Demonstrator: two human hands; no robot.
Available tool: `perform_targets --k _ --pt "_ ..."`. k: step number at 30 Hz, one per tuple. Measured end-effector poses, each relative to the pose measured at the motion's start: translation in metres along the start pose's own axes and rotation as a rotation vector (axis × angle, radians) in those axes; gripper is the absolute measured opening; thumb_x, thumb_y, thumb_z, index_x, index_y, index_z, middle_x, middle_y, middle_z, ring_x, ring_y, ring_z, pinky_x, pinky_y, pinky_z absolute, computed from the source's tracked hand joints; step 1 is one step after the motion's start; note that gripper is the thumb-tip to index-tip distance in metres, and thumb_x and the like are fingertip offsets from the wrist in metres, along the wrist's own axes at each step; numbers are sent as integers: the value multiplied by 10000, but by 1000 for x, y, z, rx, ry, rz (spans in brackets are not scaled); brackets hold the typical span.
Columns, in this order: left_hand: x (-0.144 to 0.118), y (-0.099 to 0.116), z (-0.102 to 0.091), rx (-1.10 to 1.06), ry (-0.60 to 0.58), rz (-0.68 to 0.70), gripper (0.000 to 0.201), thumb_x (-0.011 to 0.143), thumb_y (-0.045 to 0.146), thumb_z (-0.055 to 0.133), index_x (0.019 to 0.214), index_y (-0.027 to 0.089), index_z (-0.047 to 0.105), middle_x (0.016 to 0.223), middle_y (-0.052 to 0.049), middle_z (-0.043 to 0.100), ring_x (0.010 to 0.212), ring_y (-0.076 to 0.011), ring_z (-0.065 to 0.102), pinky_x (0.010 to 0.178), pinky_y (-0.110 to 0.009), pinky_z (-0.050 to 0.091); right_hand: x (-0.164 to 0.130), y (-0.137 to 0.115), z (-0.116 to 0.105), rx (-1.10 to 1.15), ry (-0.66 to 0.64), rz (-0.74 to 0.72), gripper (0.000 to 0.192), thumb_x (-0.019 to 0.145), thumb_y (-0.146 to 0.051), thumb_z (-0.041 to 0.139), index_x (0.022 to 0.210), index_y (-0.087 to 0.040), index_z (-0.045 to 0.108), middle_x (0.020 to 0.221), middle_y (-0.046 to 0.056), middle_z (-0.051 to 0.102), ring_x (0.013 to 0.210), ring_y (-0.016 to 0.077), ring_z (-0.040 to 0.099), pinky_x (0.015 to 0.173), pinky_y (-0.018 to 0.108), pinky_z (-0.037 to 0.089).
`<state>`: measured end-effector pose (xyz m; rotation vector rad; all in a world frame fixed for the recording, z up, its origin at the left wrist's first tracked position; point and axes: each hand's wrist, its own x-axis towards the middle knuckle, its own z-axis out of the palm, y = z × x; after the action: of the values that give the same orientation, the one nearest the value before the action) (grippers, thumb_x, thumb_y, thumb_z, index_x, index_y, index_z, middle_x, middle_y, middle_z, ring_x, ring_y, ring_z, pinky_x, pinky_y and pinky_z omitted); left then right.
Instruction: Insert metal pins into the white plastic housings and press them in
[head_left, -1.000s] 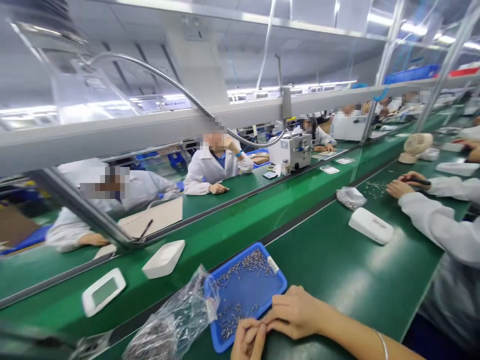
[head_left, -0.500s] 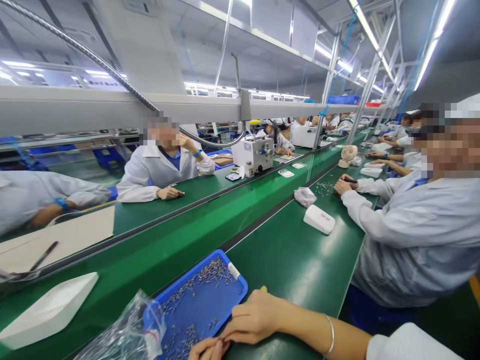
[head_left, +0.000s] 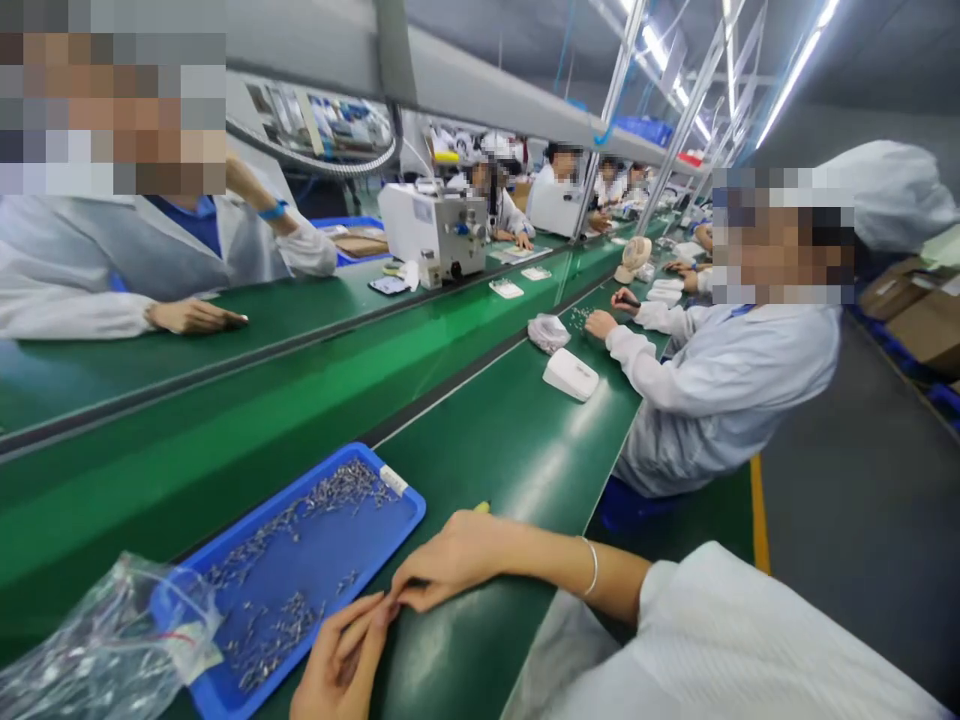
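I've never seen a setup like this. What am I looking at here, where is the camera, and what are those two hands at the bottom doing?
No machine does the handling here: a person works with bare hands, and the camera sits on that person's head, looking forward and down. The left hand and the right hand meet fingertip to fingertip at the edge of a blue tray; anything pinched between them is too small to see. The tray holds many small metal parts and lies on a long green workbench. A clear plastic bag of similar parts lies to its left. Further along sits a co-worker in a white coat, with a white casing on the bench nearby.
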<state>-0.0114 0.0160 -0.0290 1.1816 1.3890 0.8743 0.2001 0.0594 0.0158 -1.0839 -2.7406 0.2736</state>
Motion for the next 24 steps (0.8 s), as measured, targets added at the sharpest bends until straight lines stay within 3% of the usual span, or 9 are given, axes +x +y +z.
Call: perform_targets --k 3,5,8,10,14,17,19,21,24 --pt "-9 2 3 169 -62 111 582 789 737 601 1078 232 599 1186 -73 735 1174 -251 674 953 -307 586 -24 11 -18 -33 38 296 260 949 -455 527 1101 -303 674 892 -76 766 754 92 707 493 210 348" --pt "-15 6 4 285 -106 191 464 873 664 546 1101 265 605 1226 -24 722 1187 -225 668 869 -268 617 -44 25 -28 -78 67 518 243 948 -432 547 1100 -287 670 842 -59 756 719 104 704 532 204 385" --pt "-23 13 6 439 -146 320 354 945 569 507 1177 323 613 1255 42 706 1156 -202 684 677 -210 635 -79 57 -41 -153 115 781 273 989 -357 479 1172 -219 628 959 21 758 731 137 711 590 219 431" --pt "-26 16 8 513 -153 466 307 984 494 484 1219 336 604 1262 56 700 1121 -190 699 645 -204 635 -103 84 -49 -219 157 964 324 1010 -313 401 1231 -164 585 1104 103 730 746 167 713 618 244 445" --pt "-26 12 13 590 -191 795 249 1026 352 446 1214 272 589 1246 18 709 1109 -178 707 886 -284 629 -143 142 -69 -324 203 1242 427 1015 -273 295 1346 -71 474 1183 210 677 828 246 715 670 290 457" --pt "-25 7 17 627 -257 999 234 1025 243 442 1206 202 584 1295 -46 679 1227 -196 642 1016 -342 574 -157 171 -81 -337 188 1325 441 997 -262 334 1379 -61 425 1202 218 668 838 261 706 700 310 465" --pt "-27 7 18 648 -271 1120 234 994 146 479 1201 151 587 1363 -111 625 1356 -246 531 1067 -391 541 -159 174 -83 -319 165 1323 409 985 -263 388 1341 -73 456 1117 195 705 822 255 703 718 309 466" --pt "-31 9 19 674 -244 1190 262 946 54 518 1191 108 594 1403 -167 576 1434 -306 425 1103 -448 505 -154 161 -78 -292 154 1281 367 984 -290 416 1274 -80 495 1020 183 729 810 258 704 723 308 466" --pt "-36 14 26 747 -195 1217 254 929 40 532 1165 88 612 1384 -182 580 1434 -333 415 1112 -456 491 -138 111 -59 -210 156 1149 335 974 -331 446 1214 -104 502 1010 179 734 785 250 706 700 297 470"
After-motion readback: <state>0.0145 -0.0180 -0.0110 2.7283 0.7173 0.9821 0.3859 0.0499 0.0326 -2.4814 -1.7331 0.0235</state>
